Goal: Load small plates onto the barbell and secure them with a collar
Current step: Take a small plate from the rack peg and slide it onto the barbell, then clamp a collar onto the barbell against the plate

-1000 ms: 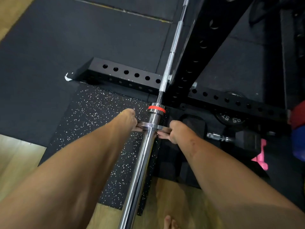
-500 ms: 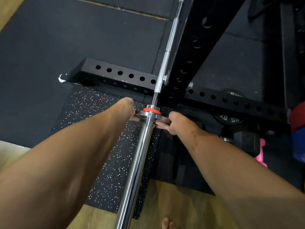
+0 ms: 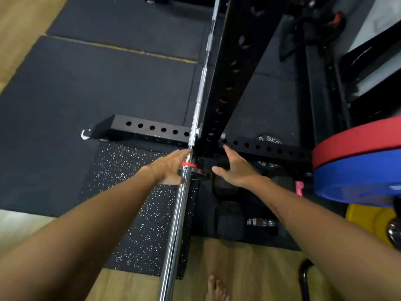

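A chrome barbell sleeve (image 3: 176, 222) runs from the bottom middle up to a red-ringed shoulder (image 3: 189, 164), with the thinner shaft (image 3: 202, 83) beyond. A small silver plate (image 3: 196, 172) sits on the sleeve, pushed up against that shoulder. My left hand (image 3: 168, 167) is flat with fingers spread, just left of the plate and partly covering its left edge. To the plate's right, a little apart from it, my right hand (image 3: 235, 169) hovers with fingers apart. Neither hand holds anything. No collar is visible on the sleeve.
A black rack upright (image 3: 236, 61) and holed base beam (image 3: 152, 129) stand right behind the plate. Red (image 3: 358, 142), blue (image 3: 355, 179) and yellow (image 3: 368, 220) plates are stacked at right. Black dumbbells (image 3: 230, 218) and a 5 kg plate (image 3: 269, 140) lie below my right hand. My bare foot (image 3: 217, 290) is on wood floor.
Both hands slid the small plate up the sleeve to the red-ringed shoulder, then let go and opened. The view swung, bringing the coloured plates in at right.
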